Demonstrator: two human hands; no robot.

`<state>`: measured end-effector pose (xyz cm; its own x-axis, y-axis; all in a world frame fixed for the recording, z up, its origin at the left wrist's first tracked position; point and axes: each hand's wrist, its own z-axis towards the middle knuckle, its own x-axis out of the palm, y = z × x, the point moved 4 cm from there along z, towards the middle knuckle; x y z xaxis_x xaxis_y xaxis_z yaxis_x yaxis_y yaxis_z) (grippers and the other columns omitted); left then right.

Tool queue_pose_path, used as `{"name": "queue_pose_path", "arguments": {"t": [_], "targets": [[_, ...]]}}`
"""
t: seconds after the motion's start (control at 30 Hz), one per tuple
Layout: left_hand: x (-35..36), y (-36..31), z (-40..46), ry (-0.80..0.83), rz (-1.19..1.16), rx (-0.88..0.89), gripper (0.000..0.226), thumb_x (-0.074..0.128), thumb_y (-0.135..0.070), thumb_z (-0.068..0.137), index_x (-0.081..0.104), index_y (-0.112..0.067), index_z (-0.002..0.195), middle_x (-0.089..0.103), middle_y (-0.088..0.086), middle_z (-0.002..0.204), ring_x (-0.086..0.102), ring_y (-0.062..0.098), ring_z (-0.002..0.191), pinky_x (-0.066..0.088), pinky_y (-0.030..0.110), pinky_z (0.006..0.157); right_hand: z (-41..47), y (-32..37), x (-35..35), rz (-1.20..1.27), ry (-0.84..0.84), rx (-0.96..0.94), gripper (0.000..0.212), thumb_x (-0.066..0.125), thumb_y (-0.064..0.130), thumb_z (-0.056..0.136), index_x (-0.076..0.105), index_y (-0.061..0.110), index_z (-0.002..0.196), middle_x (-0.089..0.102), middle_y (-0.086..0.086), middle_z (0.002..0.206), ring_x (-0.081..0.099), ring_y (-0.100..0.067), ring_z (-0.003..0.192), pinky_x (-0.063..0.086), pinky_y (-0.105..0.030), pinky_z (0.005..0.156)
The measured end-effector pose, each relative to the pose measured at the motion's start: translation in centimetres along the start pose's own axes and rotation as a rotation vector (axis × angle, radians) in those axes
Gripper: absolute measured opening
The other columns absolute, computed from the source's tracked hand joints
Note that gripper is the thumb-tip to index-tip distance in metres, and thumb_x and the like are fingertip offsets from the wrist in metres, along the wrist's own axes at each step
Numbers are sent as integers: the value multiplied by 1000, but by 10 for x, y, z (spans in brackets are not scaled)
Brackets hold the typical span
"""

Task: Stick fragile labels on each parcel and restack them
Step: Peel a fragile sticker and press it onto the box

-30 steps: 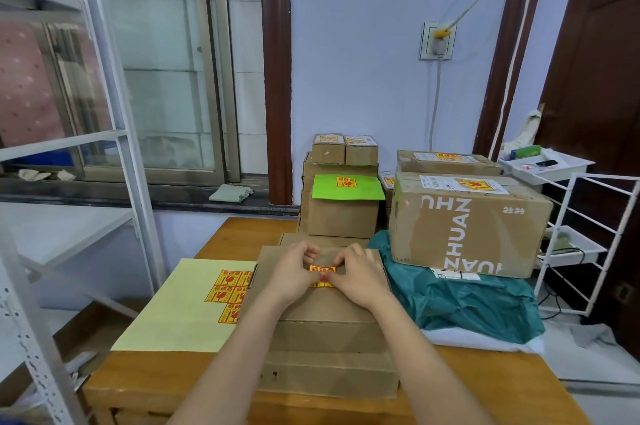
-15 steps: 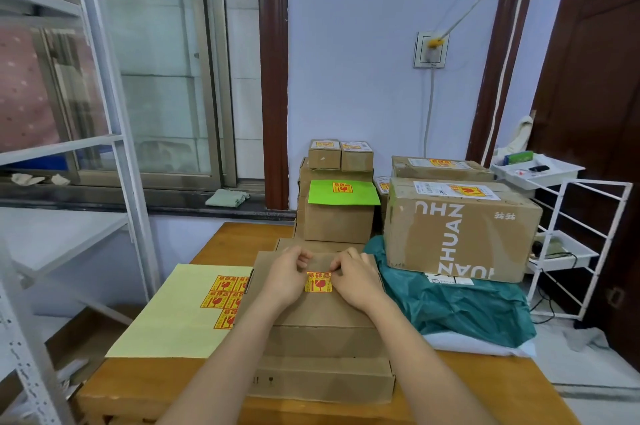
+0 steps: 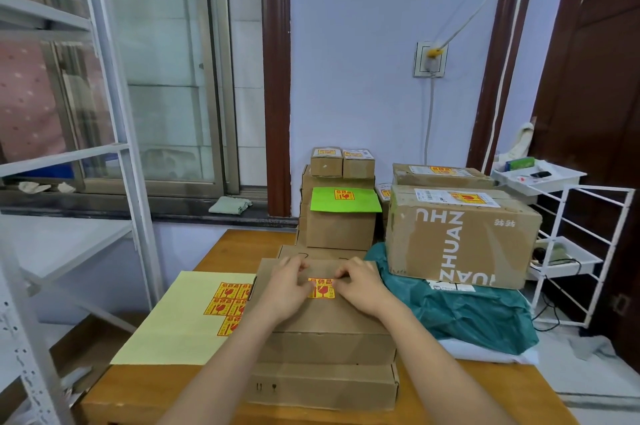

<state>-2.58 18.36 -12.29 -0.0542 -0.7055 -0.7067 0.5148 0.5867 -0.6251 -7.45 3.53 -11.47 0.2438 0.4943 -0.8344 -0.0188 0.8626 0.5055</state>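
I am watching my left hand (image 3: 287, 289) and right hand (image 3: 363, 288) pressing a fragile label (image 3: 322, 288) onto the top parcel (image 3: 325, 315) of a three-box stack at the bench (image 3: 156, 393) centre; both hands' fingers are curling down onto the sticker's edges. At nine o'clock of the stack, a yellow label sheet (image 3: 173, 324) is lying with more red-and-yellow stickers. At two o'clock, a large carton (image 3: 460, 237) is reading "ZHUAN" and carrying its own label, sitting on a teal bag (image 3: 467, 314). At twelve o'clock, a green-topped box (image 3: 341, 217) is showing a label.
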Motion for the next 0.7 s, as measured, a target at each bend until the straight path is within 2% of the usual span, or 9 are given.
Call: {"name": "queue_pose_path", "arguments": {"t": [0.07, 0.13, 0.27, 0.33, 0.43, 0.53, 0.6, 0.7], "targets": [[-2, 3, -3, 44, 77, -9, 46, 64, -30, 89, 48, -15, 129, 45, -1, 126, 38, 16, 122, 34, 26, 100, -3, 2, 2, -22, 5, -9, 34, 60, 41, 89, 57, 17, 113, 42, 5, 106, 35, -13, 107, 34, -30, 96], [-5, 5, -5, 72, 133, -16, 49, 63, -34, 89, 45, -17, 132, 44, -2, 131, 34, 16, 127, 32, 29, 105, -6, 3, 4, -48, 31, -21, 42, 63, 44, 87, 54, 17, 117, 39, 7, 106, 35, -12, 107, 35, -30, 96], [-13, 10, -9, 93, 104, -34, 44, 59, -22, 92, 44, -16, 134, 43, 0, 136, 36, 16, 129, 31, 31, 110, -8, 0, -4, 0, 153, -42, 36, 58, 24, 93, 51, 14, 127, 43, 1, 123, 37, -17, 122, 30, -27, 105], [-20, 15, -11, 72, 87, -57, 41, 57, -16, 92, 46, -16, 132, 43, 2, 137, 37, 16, 128, 32, 30, 109, -11, -4, -9, 47, 160, -36, 34, 52, 11, 94, 51, 12, 129, 44, -3, 132, 40, -17, 124, 29, -22, 106], [-30, 22, -17, -15, 77, -107, 37, 55, -12, 92, 49, -14, 129, 47, 3, 134, 37, 18, 125, 33, 30, 105, -18, -10, -15, 100, 49, -35, 32, 48, 5, 93, 56, 11, 123, 51, -1, 126, 47, -13, 117, 31, -14, 96], [-40, 29, -25, -107, 14, -180, 42, 54, -15, 93, 46, -11, 133, 47, 5, 137, 40, 21, 127, 36, 33, 104, -29, -21, -23, 148, -105, -19, 24, 49, 9, 94, 61, 16, 113, 53, 6, 113, 47, -7, 107, 34, -16, 91], [-43, 36, -32, -112, -125, -261, 45, 53, -17, 94, 41, -11, 138, 45, 6, 139, 43, 23, 126, 41, 33, 97, -40, -33, -27, 169, -205, 5, 19, 49, 8, 94, 62, 20, 102, 54, 7, 106, 50, -8, 104, 38, -19, 90], [-40, 51, -44, -68, -413, -418, 50, 51, -27, 97, 35, -14, 142, 43, 6, 141, 47, 25, 121, 42, 31, 88, -60, -49, -27, 224, -290, 50, 20, 51, 3, 92, 60, 21, 94, 54, 8, 98, 52, -7, 96, 41, -16, 86]]}}
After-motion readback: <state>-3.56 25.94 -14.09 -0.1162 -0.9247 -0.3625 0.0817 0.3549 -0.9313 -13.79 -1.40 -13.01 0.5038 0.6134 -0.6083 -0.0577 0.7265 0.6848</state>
